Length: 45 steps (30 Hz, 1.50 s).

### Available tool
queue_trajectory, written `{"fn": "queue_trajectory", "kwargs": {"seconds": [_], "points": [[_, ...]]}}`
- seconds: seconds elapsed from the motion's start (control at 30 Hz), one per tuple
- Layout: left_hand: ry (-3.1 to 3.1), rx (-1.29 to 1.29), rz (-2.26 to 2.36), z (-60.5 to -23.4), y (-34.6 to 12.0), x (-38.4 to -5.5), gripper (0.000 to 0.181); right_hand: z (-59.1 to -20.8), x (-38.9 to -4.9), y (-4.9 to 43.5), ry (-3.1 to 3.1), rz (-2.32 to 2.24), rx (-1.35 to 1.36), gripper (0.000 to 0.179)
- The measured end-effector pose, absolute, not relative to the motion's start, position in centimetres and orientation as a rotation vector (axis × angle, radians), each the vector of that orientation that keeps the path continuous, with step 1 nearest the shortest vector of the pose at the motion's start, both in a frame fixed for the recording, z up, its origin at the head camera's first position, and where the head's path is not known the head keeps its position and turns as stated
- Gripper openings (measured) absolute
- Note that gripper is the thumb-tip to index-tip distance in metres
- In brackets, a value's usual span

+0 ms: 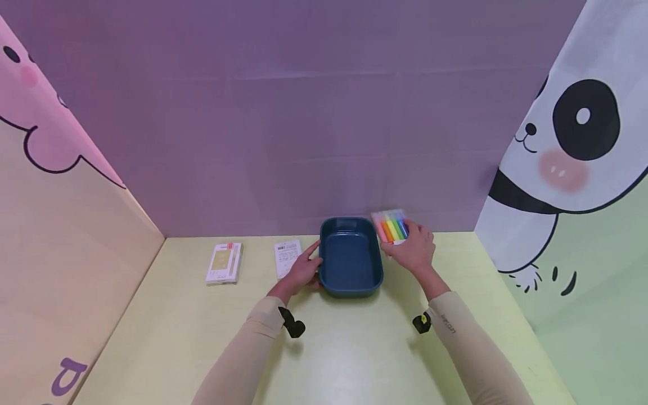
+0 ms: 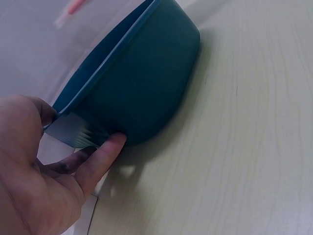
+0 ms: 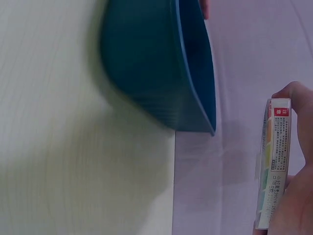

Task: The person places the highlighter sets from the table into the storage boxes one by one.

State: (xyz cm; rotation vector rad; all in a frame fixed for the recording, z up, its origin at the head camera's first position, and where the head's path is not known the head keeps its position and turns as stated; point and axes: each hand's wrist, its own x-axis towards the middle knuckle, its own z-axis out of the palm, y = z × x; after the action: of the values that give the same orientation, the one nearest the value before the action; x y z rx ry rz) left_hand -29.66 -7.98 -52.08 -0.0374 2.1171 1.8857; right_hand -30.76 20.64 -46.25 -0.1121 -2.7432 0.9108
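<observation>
A dark blue plastic bin (image 1: 351,264) with rounded corners stands on the table near the back wall, with nothing inside. At its left side, my left hand (image 1: 302,271) holds it. In the left wrist view, the thumb is at the rim and the fingertips (image 2: 116,140) press the outer wall. My right hand (image 1: 416,247) grips a clear pack of coloured markers (image 1: 391,226) just right of the bin, raised off the table. The right wrist view shows the printed edge of this marker pack (image 3: 279,147) between thumb and fingers.
On the pale wooden table (image 1: 344,349), a white box (image 1: 224,263) with a gold panel lies at the left. A white printed packet (image 1: 287,256) lies between it and the bin, partly behind my left hand. A purple cloth wall (image 1: 304,124) borders the back.
</observation>
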Motion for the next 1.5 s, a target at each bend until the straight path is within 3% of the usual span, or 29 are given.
{"fn": "queue_trajectory", "kwargs": {"seconds": [0.23, 0.47, 0.8, 1.5], "points": [[2.096, -0.052, 1.895, -52.0, -8.0, -29.6, 0.059, -46.0, -30.8, 19.5, -2.749, 0.899, -0.082, 0.089], [2.101, -0.018, 1.845, -49.6, -8.1, -28.5, 0.059, -45.9, -31.1, 17.9, -2.745, 0.907, -0.08, 0.091], [2.083, -0.046, 1.886, -52.5, -8.0, -30.1, 0.058, -45.3, -31.3, 16.2, -2.747, 0.9, -0.047, 0.09], [2.146, -0.062, 1.867, -52.5, -8.0, -29.9, 0.057, -45.5, -31.3, 13.3, -2.811, 0.866, -0.015, 0.09]]}}
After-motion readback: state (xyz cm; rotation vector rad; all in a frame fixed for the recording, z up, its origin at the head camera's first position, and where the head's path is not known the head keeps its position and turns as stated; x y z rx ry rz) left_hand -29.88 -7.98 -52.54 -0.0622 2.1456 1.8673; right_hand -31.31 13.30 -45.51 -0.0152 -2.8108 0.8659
